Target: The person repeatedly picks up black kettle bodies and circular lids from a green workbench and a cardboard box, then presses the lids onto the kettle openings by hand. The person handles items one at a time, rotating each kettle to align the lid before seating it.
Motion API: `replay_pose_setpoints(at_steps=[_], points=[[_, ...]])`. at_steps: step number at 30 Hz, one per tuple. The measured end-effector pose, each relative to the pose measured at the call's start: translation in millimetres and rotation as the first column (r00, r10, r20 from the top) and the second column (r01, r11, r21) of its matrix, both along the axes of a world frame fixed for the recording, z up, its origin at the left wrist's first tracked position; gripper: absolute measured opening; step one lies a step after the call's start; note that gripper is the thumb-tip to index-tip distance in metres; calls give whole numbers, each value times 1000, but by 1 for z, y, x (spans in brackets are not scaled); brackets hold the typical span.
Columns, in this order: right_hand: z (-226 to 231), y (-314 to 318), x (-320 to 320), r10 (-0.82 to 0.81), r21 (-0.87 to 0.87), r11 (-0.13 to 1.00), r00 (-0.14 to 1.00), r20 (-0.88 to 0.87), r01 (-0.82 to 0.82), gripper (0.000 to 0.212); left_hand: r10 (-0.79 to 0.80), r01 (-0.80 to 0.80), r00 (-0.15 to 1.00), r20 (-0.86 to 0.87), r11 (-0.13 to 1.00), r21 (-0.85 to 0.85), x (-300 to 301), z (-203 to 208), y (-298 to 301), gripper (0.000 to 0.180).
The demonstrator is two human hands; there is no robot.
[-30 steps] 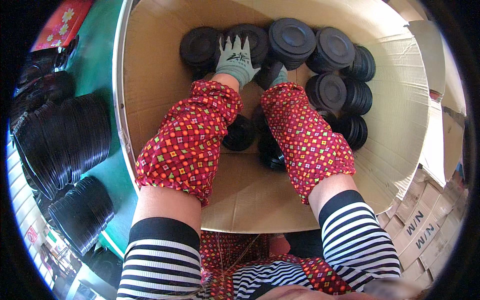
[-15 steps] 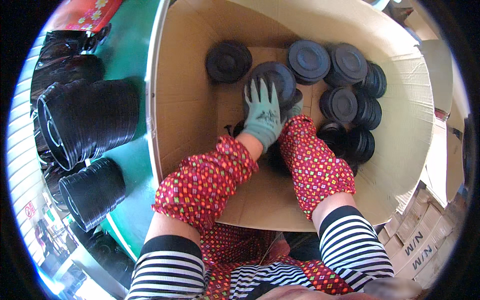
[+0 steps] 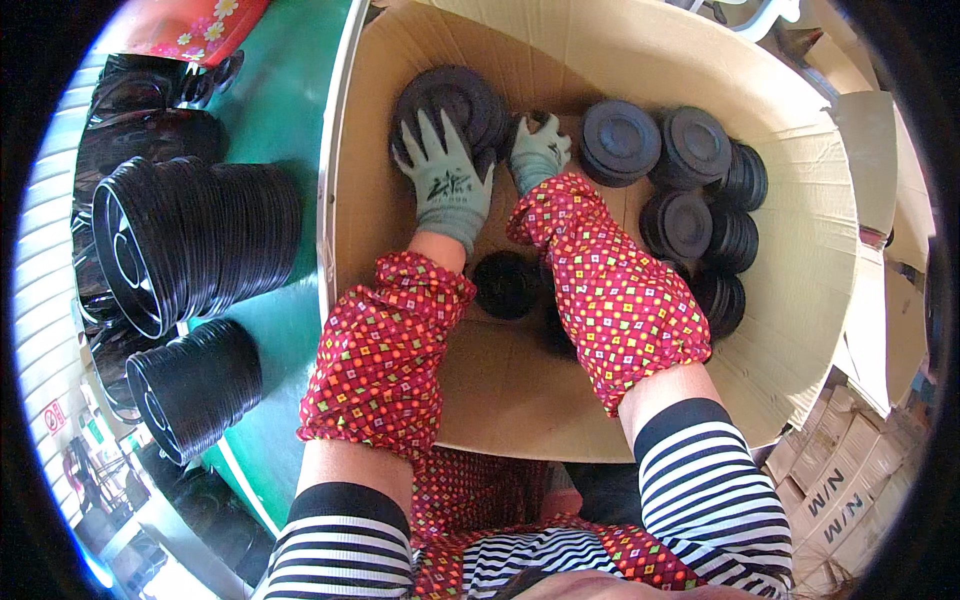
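Observation:
My left hand point(image 3: 440, 180), in a grey-green work glove, lies with spread fingers on a stack of round black plastic discs point(image 3: 452, 95). The stack sits in the far left corner of a large cardboard box point(image 3: 520, 405). Just right of it is my gloved right hand point(image 3: 540, 155), its fingers loosely bent and apart, with nothing visible held in them. Another short disc stack point(image 3: 620, 140) stands upright to the right of that hand. Below my hands a black round piece point(image 3: 503, 285) rests on the box floor, and my right sleeve hides part of what lies beside it.
More disc stacks point(image 3: 695, 145) fill the box's right side, some lying on their sides point(image 3: 733, 240). Left of the box, a green surface point(image 3: 300, 90) holds long stacks of black rings point(image 3: 215, 230) and a red flowered item point(image 3: 190, 30). Cardboard cartons point(image 3: 830, 480) lie at the lower right.
Both hands have moved from the box's middle toward its far left, and the disc stack under my left hand now sits in that corner. My right hand has come away from the stack.

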State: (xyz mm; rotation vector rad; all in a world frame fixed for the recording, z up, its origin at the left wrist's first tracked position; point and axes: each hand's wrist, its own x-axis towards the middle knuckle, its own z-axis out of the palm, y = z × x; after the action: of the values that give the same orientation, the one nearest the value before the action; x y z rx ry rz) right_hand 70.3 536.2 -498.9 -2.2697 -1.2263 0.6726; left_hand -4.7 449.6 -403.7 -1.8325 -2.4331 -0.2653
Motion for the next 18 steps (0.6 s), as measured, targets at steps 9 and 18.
replay_pose_setpoints(at_steps=[9,18], points=[[-203,57,33,-217,-254,933,166,-962,-253,46,-2,7,996,92,999,-50,8,23,42,108],[-227,59,6,-251,-390,820,350,-902,-418,62,70,-62,994,88,994,-91,23,51,17,94]])
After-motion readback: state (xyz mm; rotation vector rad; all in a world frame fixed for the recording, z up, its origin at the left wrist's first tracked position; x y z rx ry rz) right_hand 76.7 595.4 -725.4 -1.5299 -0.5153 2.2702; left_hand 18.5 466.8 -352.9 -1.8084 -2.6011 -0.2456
